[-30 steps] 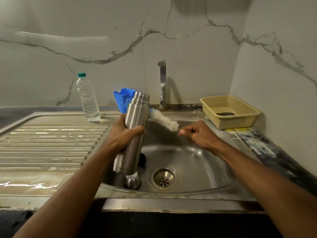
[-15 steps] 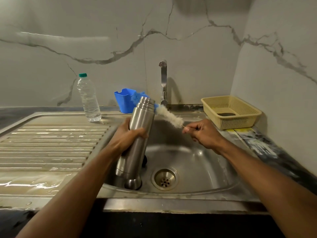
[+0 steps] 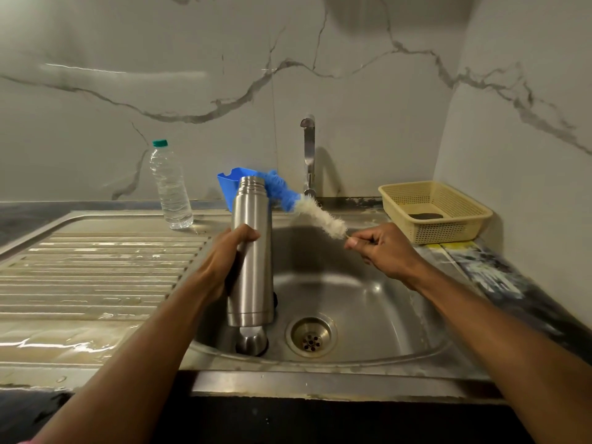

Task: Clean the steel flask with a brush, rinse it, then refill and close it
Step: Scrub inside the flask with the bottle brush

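- Our left hand (image 3: 229, 261) grips the steel flask (image 3: 251, 251) round its middle, holding it upright above the sink (image 3: 368, 302) with its mouth uncapped
- Our right hand (image 3: 381, 248) pinches the bottle brush (image 3: 315, 213) by its wire end; the blue tip bends against the flask's neck
- A steel cap (image 3: 251, 341) sits in the basin beside the drain (image 3: 311, 336)
- A water bottle (image 3: 169, 185) stands on the drainboard; a yellow basket (image 3: 432, 209) sits right of the tap (image 3: 309, 155)

Brushed steel flask (image 3: 251, 251), fluffy-bristled brush (image 3: 320, 216), glossy steel sink (image 3: 368, 309)
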